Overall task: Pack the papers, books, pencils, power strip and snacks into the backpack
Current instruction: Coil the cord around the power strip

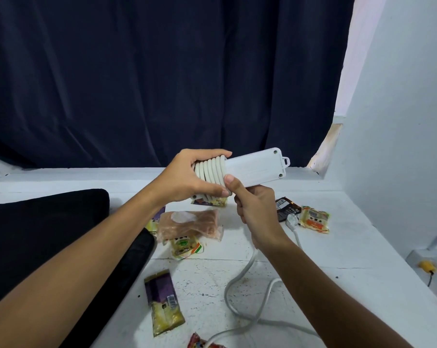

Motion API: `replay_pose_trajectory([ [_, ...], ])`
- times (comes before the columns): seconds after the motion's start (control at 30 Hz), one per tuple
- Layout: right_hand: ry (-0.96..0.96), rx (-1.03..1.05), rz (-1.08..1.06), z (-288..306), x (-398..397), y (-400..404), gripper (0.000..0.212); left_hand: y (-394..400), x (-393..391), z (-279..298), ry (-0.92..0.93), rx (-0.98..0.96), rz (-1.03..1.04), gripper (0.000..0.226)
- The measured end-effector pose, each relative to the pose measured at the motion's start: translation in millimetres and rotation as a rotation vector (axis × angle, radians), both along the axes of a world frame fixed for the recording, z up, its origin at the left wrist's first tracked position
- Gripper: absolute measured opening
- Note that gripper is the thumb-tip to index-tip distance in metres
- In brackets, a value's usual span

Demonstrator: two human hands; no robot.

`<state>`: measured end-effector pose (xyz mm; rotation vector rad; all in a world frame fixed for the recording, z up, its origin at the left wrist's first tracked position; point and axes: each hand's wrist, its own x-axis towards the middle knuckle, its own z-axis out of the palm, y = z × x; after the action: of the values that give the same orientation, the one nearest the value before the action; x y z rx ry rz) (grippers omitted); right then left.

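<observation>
My left hand [191,175] grips the white power strip [255,167] in the air above the table, fingers curled over several turns of cord wound round its near end. My right hand [256,208] grips the cord just below the strip, thumb pressed against the coils. The loose cord [240,280] hangs down and loops over the table; its plug [291,221] lies by the snacks. The black backpack [44,237] lies at the left, under my left forearm. Snack packets are scattered on the table: a purple and yellow one [163,306], a pinkish pack [189,226], a yellow one [315,219].
The white table [350,259] meets a white wall on the right and a dark blue curtain [162,79] behind. A dark snack packet [286,207] lies near the plug, a red packet [202,344] at the bottom edge. A small yellow object [428,266] sits on a ledge at the right.
</observation>
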<state>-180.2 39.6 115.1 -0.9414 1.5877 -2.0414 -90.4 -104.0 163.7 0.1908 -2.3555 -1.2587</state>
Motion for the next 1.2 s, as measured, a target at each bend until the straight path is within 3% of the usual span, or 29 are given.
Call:
replay_pose_trajectory([
  [0.2,-0.038,-0.025,-0.033,1.7,3.0,-0.8,0.024,3.6,0.3,1.8,0.001,-0.08,0.049,0.072],
  [0.27,-0.086,-0.028,-0.034,6.6,3.0,-1.7,0.028,5.6,-0.6,8.4,-0.045,-0.265,0.106,0.076],
  [0.4,-0.153,-0.057,-0.06,13.1,2.0,-2.9,0.037,15.1,-6.0,5.6,-0.137,-0.871,0.337,0.104],
  [0.47,-0.123,-0.065,-0.081,12.9,2.4,-3.5,0.037,21.3,-11.5,-3.4,-0.101,-0.995,0.421,0.105],
  [0.67,0.099,0.1,-0.14,16.6,-3.7,-3.1,0.042,29.5,-28.4,-18.8,-0.135,-0.888,0.589,0.063],
  [0.9,0.37,0.368,-0.243,17.5,-9.4,-6.5,0.032,15.2,-47.9,-19.2,-0.164,-0.747,0.543,0.056],
  [1.0,0.363,0.398,-0.234,19.4,-13.3,-4.2,0.033,15.1,-54.4,-17.9,-0.171,-0.738,0.519,0.055],
  [1.2,0.199,0.445,0.022,15.6,-19.4,11.3,0.017,-15.4,-47.3,-7.9,-0.194,-0.808,0.607,0.061],
])
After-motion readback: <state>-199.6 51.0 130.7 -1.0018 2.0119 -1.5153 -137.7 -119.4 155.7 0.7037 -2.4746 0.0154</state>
